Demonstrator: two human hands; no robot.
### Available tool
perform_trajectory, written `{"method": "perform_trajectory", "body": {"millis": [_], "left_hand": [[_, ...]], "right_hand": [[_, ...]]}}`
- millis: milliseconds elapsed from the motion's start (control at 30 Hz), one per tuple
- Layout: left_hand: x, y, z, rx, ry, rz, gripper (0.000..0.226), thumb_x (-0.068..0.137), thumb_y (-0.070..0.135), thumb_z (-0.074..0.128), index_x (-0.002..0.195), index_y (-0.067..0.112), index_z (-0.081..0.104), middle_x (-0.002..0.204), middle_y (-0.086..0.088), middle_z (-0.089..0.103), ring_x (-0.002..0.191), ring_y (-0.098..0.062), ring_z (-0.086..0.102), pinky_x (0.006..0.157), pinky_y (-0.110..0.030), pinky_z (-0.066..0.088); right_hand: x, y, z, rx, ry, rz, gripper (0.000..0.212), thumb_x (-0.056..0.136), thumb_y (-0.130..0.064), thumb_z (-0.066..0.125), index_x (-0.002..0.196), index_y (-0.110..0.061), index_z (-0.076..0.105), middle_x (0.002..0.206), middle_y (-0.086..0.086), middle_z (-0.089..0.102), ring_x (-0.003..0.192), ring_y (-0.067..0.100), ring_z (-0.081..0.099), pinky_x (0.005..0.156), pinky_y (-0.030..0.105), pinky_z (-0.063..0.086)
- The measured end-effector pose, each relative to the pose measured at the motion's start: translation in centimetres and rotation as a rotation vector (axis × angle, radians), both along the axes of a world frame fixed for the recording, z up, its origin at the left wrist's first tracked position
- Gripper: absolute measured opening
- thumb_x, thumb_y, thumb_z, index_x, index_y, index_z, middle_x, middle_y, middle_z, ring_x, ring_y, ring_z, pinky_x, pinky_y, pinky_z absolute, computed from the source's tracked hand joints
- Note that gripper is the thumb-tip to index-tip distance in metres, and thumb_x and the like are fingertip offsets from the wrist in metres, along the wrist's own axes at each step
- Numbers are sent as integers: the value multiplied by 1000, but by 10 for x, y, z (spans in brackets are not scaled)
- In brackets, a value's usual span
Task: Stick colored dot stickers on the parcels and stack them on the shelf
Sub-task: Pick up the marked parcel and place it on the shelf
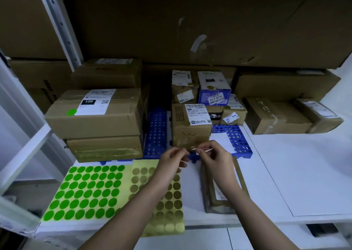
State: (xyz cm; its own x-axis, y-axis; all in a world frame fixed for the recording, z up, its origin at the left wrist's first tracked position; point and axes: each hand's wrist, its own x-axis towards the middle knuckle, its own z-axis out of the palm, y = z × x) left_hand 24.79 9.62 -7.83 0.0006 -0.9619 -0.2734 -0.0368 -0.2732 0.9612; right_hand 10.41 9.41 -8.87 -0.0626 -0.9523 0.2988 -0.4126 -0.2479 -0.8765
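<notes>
L hand [172, 159]: fingertips pinching tog. on a small pale piece betw. both hands, prob. a dot sticker [194, 150]; too small/blurred to be sure.
R hand [213, 154]: thumb + fingers closing on same piece from other side; grip is clamped on it, not apart.
Sticker loc: being held in the air just in front of the small parcel [190, 127], above the front edge of the blue perforated tray [236, 135].
Sheets: green dot sheet [85, 190] lying flat on shelf surface [304, 173] at L; gold dot sheet [167, 207] beside it, partly under L forearm.
Next parcel: flat taped parcel [213, 198] lying under R forearm, no dot visible on it.
Done so far: big box [95, 112] at L is showing a green dot by its label; two rear boxes seem to carry gold dots.
Handling, judged: sticker is looking v. light, floppy, tacky on one side, so likely curling or sticking to skin; best held by extreme edge. Parcels look stiff cardboard, tape areas prob. slick; grip by opp. side faces.
</notes>
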Motion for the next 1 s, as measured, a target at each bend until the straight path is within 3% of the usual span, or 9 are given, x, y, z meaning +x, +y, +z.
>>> {"method": "perform_trajectory", "body": {"millis": [133,300,467,600,733,800,900,1000], "left_hand": [[-29,9,5,54,44,-60,23,95,30,53,85,12,62,71,1,61,64,-10,55,58,-21,37],[-55,25,-3,19,-48,-141,11,91,19,60,82,16,62,75,2,62,69,-6,57,55,-10,43],[-71,35,-17,55,-66,-161,6,90,15,62,87,12,67,80,1,67,69,-4,61,55,-9,44],[-80,43,-25,18,-108,-174,8,90,13,61,84,14,67,74,4,64,66,-2,58,56,-8,42],[-85,47,-30,-104,-244,-134,8,87,16,64,80,19,64,83,1,63,75,-8,58,64,-10,43],[-89,46,-32,-153,-336,-134,14,86,18,66,75,26,62,88,2,60,79,-12,58,71,-19,47],[-99,48,-29,-202,-493,-173,21,83,24,68,69,34,57,86,12,54,81,-9,57,80,-32,51],[-110,51,-27,-250,-675,-229,21,82,34,68,67,38,53,87,17,47,88,-6,54,84,-31,46]], "right_hand": [[-38,19,2,-16,55,34,15,84,-10,71,82,-24,65,67,-17,62,59,5,54,56,11,39],[-74,41,-7,-69,216,50,18,79,-5,75,79,-20,67,84,-15,64,65,5,57,59,7,38],[-93,57,-11,-43,239,103,16,78,-3,74,79,-17,67,76,-27,60,62,0,55,57,5,36],[-106,63,-13,11,204,142,24,79,-4,74,81,-26,65,70,-22,59,59,4,53,58,11,40],[-115,69,-12,80,219,187,33,79,-3,72,86,-34,63,75,-22,63,65,5,57,60,9,39],[-120,70,-12,110,202,125,30,81,-8,70,88,-35,61,82,-21,68,70,6,61,59,11,40],[-129,68,-14,198,90,1,14,84,-15,68,86,-27,64,78,-18,69,70,5,61,56,13,40],[-132,70,-16,281,79,37,11,83,-15,70,75,-22,67,77,-11,67,65,2,55,57,12,38]]}}
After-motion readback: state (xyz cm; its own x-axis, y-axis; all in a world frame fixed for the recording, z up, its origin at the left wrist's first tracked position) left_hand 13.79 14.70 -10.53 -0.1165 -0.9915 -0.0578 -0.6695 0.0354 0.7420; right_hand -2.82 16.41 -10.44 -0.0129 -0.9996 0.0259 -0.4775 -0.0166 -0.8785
